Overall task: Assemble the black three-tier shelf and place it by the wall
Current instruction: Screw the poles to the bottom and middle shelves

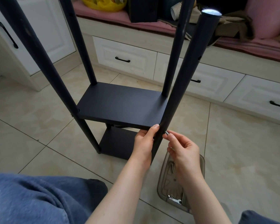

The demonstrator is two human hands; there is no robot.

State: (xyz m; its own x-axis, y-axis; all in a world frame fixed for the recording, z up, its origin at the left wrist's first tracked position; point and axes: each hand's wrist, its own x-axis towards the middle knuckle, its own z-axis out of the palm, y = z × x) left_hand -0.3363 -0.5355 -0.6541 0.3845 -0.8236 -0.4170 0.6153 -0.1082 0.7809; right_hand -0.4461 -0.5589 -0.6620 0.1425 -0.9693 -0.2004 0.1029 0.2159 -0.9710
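Note:
The black shelf frame stands on the tiled floor with several round black poles rising toward me. A middle board sits between the poles, and a lower board lies near the floor. My left hand grips the near right pole just under the middle board's front right corner. My right hand pinches a small silver screw whose tip touches the side of that pole.
A clear plastic tray with screws and a small wrench lies on the floor beneath my right arm. White drawers and a cushioned bench stand behind the shelf. A white cabinet is at the left. My blue trouser legs fill the bottom edge.

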